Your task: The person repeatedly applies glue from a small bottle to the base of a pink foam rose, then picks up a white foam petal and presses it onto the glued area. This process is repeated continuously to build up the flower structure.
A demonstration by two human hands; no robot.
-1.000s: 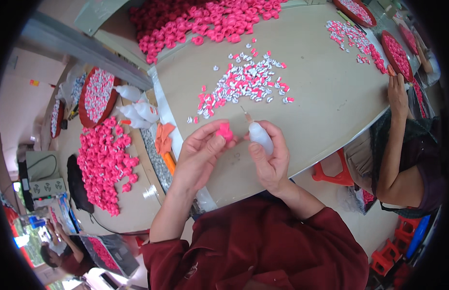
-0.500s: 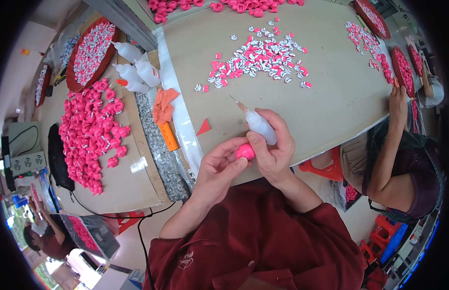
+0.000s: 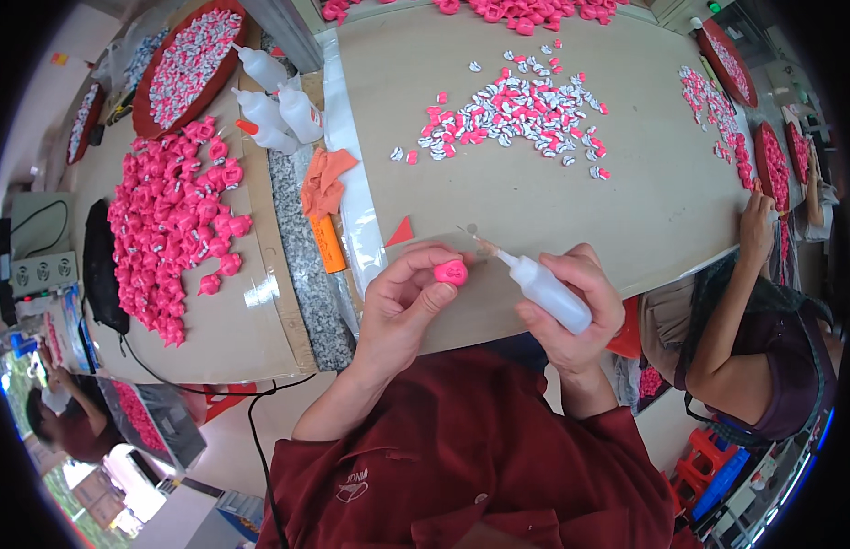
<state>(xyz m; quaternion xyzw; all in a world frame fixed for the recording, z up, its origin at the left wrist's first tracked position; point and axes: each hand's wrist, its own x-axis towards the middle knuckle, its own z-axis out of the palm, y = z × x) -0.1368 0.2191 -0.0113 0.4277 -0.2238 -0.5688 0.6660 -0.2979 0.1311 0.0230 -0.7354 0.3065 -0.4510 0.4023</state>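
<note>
Between the thumb and fingers of my left hand (image 3: 402, 302) is a small rounded pink plastic piece (image 3: 451, 273). My right hand (image 3: 581, 306) is wrapped round a translucent white squeeze bottle (image 3: 551, 293). The bottle is tilted, and its thin needle tip (image 3: 475, 238) points up and left, a little apart from the pink piece. Beyond my hands, a loose heap of small white and pink pieces (image 3: 526, 114) is spread on the brown-covered table (image 3: 663, 183).
To the left lie a pile of pink pieces (image 3: 173, 220), several white squeeze bottles (image 3: 300, 114), an orange cloth (image 3: 327, 181) and an orange box cutter (image 3: 327, 242). A red tray (image 3: 182, 69) of small parts stands behind. A co-worker's arm (image 3: 745, 293) reaches the table at right.
My hands have moved apart: the right hand has carried the bottle right and down, away from the pink piece. My left hand holds that piece slightly higher. The view has shifted a little.
</note>
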